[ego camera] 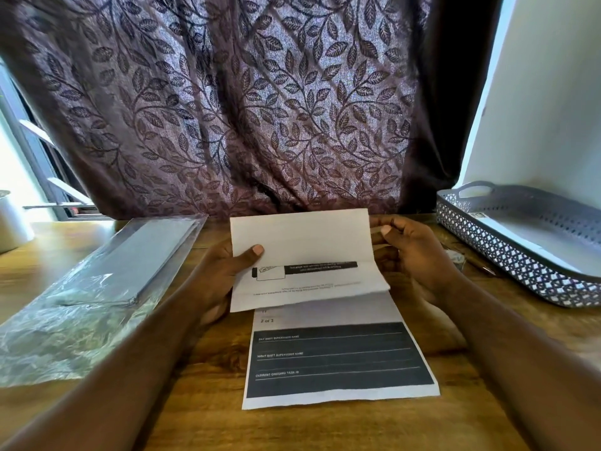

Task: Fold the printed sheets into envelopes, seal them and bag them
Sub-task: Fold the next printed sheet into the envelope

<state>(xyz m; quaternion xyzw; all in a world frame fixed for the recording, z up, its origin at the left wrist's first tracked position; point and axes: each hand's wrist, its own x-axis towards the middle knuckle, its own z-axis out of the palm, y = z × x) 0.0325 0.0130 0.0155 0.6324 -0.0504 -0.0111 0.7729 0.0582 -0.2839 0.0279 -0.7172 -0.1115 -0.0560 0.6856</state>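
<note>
A printed sheet (338, 359) lies on the wooden table (201, 402) in front of me, its dark form block facing up. Its far part (302, 252) is lifted and folded over toward me, showing upside-down print and a black bar. My left hand (224, 271) holds the folded part's left edge, thumb on top and fingers behind. My right hand (409, 252) pinches its right edge near the top corner. A clear plastic bag (84, 297) lies at the left with a flat grey stack inside.
A grey perforated basket (520, 242) with white paper in it stands at the right, against a white wall. A patterned curtain (260, 109) hangs right behind the table's far edge. A white cup (9, 222) stands at the far left.
</note>
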